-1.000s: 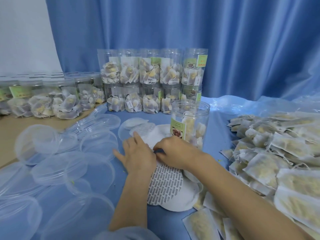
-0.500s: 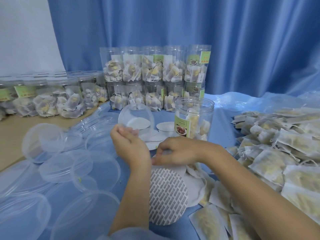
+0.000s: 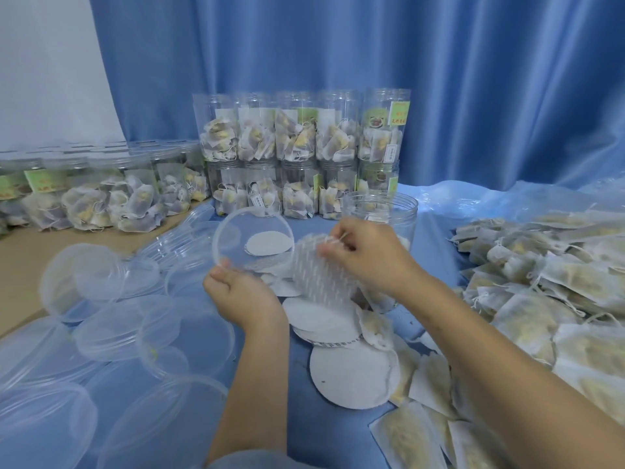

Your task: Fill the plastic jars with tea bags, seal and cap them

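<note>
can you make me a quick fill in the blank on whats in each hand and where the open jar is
1. The left hand holds a clear plastic ____ by its rim.
2. The right hand pinches a round patterned ____ disc.
3. The open jar stands just ____ the right hand.
4. The loose tea bags are piled on the ____ side of the table.

Missing words: lid; seal; behind; right
</note>
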Demonstrator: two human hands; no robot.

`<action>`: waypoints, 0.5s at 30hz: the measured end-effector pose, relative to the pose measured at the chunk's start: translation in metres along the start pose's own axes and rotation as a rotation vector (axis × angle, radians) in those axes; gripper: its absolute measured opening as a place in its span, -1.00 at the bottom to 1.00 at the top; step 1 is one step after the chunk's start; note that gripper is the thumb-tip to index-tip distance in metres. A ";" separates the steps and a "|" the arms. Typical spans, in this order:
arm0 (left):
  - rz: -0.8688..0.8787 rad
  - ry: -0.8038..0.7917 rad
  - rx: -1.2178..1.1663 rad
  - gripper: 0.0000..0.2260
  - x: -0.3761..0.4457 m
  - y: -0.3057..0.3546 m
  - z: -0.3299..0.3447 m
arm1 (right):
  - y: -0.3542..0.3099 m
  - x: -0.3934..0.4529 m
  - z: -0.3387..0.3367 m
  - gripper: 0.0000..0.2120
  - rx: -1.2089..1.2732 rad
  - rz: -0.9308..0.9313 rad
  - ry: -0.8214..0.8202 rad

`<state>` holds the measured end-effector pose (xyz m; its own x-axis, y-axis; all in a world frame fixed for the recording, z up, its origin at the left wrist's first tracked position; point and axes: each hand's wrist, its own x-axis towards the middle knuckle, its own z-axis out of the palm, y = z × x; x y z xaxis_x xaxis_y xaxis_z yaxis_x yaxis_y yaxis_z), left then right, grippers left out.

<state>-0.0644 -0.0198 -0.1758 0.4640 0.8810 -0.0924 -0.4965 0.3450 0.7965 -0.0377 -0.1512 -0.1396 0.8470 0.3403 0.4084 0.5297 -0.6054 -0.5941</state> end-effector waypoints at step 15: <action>-0.330 -0.464 -0.124 -0.75 -0.010 -0.009 0.005 | -0.006 -0.003 0.004 -0.78 0.853 0.195 -0.221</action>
<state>-0.0610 -0.0327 -0.1793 0.8677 0.4963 -0.0300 -0.3405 0.6372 0.6914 -0.0436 -0.1459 -0.1399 0.8680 0.4712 0.1564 0.1548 0.0425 -0.9870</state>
